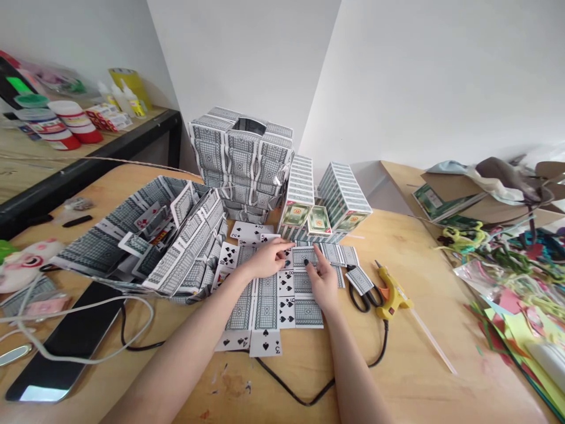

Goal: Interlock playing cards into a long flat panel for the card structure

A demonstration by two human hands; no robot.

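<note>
A flat layout of playing cards (266, 300), some backs up and some spades faces up, lies on the table under my hands. My left hand (267, 259) rests over its upper middle, index finger stretched out to a face-down playing card (303, 257). On the right side of that card, my right hand (323, 280) touches it with thumb and index finger spread apart. Both hands are open, though the left hand's lower fingers are partly hidden. Right of the layout lie black-handled scissors (359, 299), a loose card (359, 279) on them, and a yellow glue gun (392, 294).
A card-built tray (103, 241) holding loose cards stands left. Behind are a card-covered box (242, 156) and stacked card packs (346, 191). A phone (57, 347), white cable (106, 356) and black cord (304, 402) lie nearby. Craft scraps (521, 335) cover the right side.
</note>
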